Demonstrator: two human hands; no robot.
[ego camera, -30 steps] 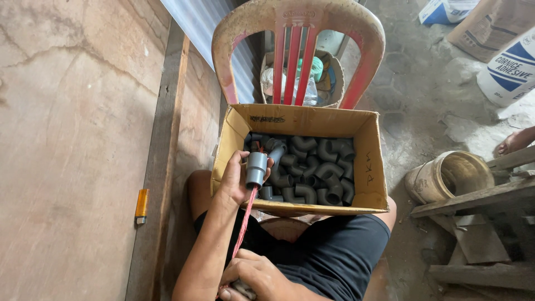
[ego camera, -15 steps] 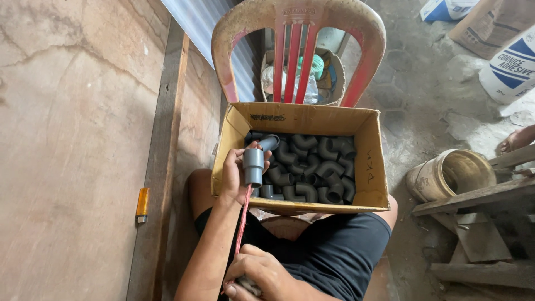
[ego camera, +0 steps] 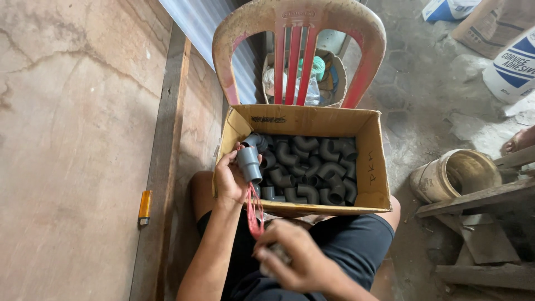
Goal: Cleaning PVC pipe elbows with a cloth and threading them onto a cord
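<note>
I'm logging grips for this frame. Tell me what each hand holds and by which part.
The left hand grips a grey pipe fitting around its upper end. The right hand closes on something small, too blurred to identify, beside the red string.

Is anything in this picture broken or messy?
The red plastic chair is badly worn, its colour scuffed to pale patches. The cardboard box holds grey pipe elbows heaped loosely. Nothing looks spilled.

Right hand (ego camera: 298, 259) blurred, its held object hidden (grip unclear), white sack (ego camera: 512, 61) cut off at edge
</note>
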